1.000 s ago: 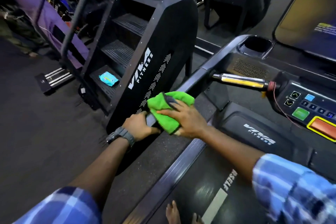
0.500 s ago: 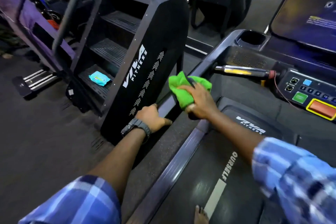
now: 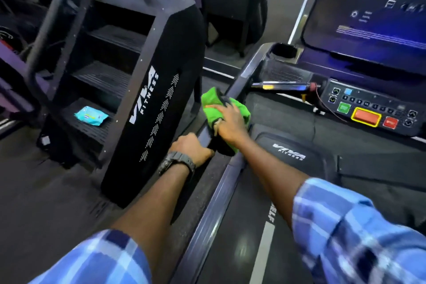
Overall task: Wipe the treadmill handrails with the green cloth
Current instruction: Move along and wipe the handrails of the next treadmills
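Fingers of right hand [image 3: 227, 123] around green cloth [image 3: 227, 108] on handrail [image 3: 239, 83], left hand [image 3: 191, 148] gripping rail, fingertips hidden

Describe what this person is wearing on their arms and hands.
Both arms have blue plaid shirt sleeves pushed up to about the elbow, forearms bare. The left hand has a dark chunky wristwatch at its wrist. The right hand wears a ring.

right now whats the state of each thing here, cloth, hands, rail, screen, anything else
green cloth: bunched, draped over the left handrail
right hand: pressing the cloth onto the rail
left hand: curled around the rail below the cloth
screen: lit
cup holder: looks empty
blue wipes pack: lying flat on the stair machine's bottom step
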